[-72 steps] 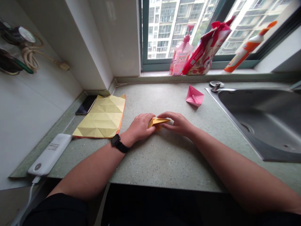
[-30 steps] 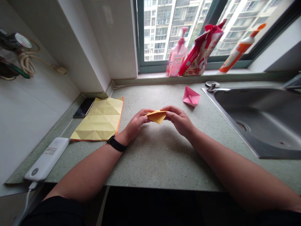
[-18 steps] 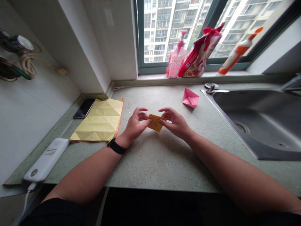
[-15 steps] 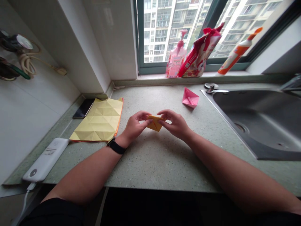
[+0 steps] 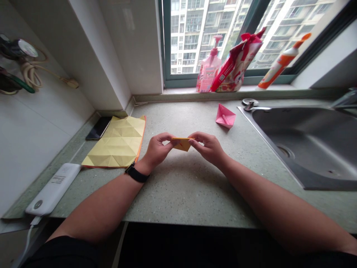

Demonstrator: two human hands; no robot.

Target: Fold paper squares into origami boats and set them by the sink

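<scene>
Near the middle of the speckled green countertop [image 5: 181,193], head view: the left hand [image 5: 158,149] and the right hand [image 5: 208,149] are close together, with a small folded orange-yellow paper [image 5: 182,144] held between them. The paper appears lifted just above the surface, well back from the countertop's front edge. Thumbs and fingers of both hands pinch its opposite ends, so both grips are closed on the paper. Its top edge lies nearly level, with the point downward.

Change from the moments just before: the paper has turned from a tilted diamond between spread fingers to a flatter triangle, and the fingers have closed in on it.

Towards the left edge of the countertop lies a creased yellow paper sheet [image 5: 114,143], with a black smartphone [image 5: 97,127] just beside it and a white power bank [image 5: 52,189] near the front left corner. Towards the back edge sits a pink folded paper shape [image 5: 225,116], beside the stainless steel sink [image 5: 304,145] on the right.
</scene>
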